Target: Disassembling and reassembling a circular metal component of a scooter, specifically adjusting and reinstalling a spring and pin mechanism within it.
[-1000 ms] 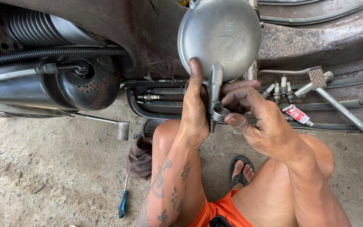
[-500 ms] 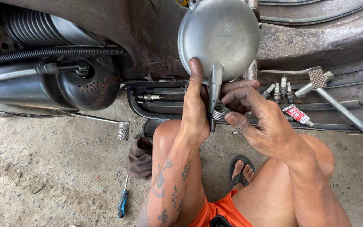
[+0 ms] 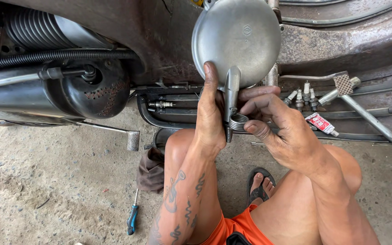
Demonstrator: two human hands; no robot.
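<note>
Beneath the rusted body of an old scooter, against its round grey metal cover [image 3: 237, 43], the person's two hands met on a small coiled spring [image 3: 238, 121]. The left hand [image 3: 212, 113] lay flat along the narrow metal arm [image 3: 231, 93] that ran down from the cover, fingers pointing upward and thumb side closed on the arm, bracing it. The right hand [image 3: 280, 129] was pinched on the spring, thumb below and fingertips curled over the coil, which sat at the lower end of the arm, just above the person's left knee.

Judging by its tight steel turns, the spring looked stiff and springy, light in weight yet liable to jump free if the grip slackened; greasy fingers would make it slippery. The surest hold seemed to be across the coil's body, as the right hand had it. The arm appeared rigid and took a full grasp well.

On the footboard to the right lay spark plugs [image 3: 302, 95], a small red and white tube [image 3: 320, 123] and a kick lever [image 3: 359, 102]. A blue-handled screwdriver [image 3: 133, 218] and a brown rag [image 3: 151, 170] lay on the concrete.
</note>
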